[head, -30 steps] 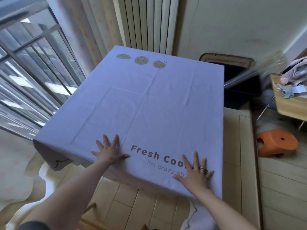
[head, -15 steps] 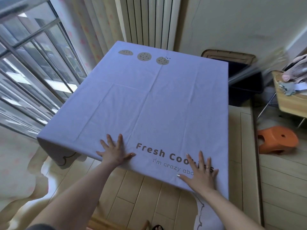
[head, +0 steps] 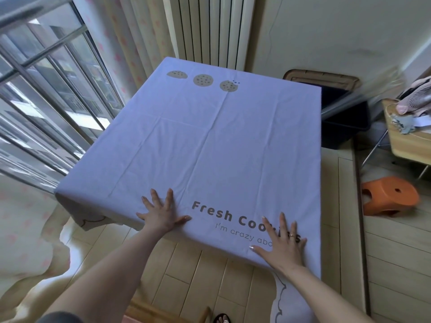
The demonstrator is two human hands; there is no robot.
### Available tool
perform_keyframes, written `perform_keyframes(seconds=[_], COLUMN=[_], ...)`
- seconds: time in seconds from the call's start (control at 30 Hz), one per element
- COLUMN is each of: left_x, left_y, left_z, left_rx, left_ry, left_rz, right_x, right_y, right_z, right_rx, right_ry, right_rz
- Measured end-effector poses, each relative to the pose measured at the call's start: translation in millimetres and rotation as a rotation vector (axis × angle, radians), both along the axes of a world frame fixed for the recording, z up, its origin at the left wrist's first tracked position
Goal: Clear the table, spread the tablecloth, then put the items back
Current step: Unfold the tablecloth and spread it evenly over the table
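Window (head: 46, 89) upper left, orange stool (head: 389, 194) right — lilac tablecloth (head: 210, 141) runs lengthwise up-frame, lettering nearest. Pressing flat: left hand (head: 161, 215), right hand (head: 283, 243), fingers splayed.

Barred window (head: 46, 101) seen at left; pink-dotted curtain (head: 121, 43) hung just beside it; white ribbed panel (head: 210, 29) set against the back wall (head: 326, 31), possibly a radiator, hard to tell. Dark bin (head: 345, 122) with a brown rim placed at far right; small wooden side table (head: 408, 148) on thin metal legs near it; orange plastic stool (head: 389, 197) set on the pale plank floor (head: 384, 264) by that side table. Pale patterned fabric (head: 23, 229) draped at lower left.
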State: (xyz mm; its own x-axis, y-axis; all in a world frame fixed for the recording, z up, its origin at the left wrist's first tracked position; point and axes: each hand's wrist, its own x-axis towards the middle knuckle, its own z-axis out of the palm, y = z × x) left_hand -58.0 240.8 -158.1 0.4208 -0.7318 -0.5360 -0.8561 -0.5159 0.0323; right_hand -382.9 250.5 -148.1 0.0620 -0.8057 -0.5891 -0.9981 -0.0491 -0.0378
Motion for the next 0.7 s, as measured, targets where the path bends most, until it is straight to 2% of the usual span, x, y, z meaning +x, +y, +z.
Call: perform_keyframes(seconds=[0.23, 0.37, 0.5, 0.7], left_x=[1.4, 10.4, 12.8, -3.3], left_y=[-5.2, 1.9, 18.0, 45.2], left_z=[1.6, 7.2, 0.4, -15.9], left_rx=[0.056, 0.075, 0.007, -0.124], left_ry=[0.010, 0.034, 0.008, -0.074], left_rz=[-0.008, -0.095, -0.180, -0.136], right_x=[-1.5, -1.9, -4.1, -9.5], right_y=[-1.0, -1.5, -3.3, 24.1], right_z=[0.8, -0.5, 0.6, -6.4], right_rx=[0.006, 0.013, 0.034, -0.025], right_ry=[0.025, 0.064, 0.047, -0.010], right_rz=[0.033, 0.073, 0.087, 0.100])
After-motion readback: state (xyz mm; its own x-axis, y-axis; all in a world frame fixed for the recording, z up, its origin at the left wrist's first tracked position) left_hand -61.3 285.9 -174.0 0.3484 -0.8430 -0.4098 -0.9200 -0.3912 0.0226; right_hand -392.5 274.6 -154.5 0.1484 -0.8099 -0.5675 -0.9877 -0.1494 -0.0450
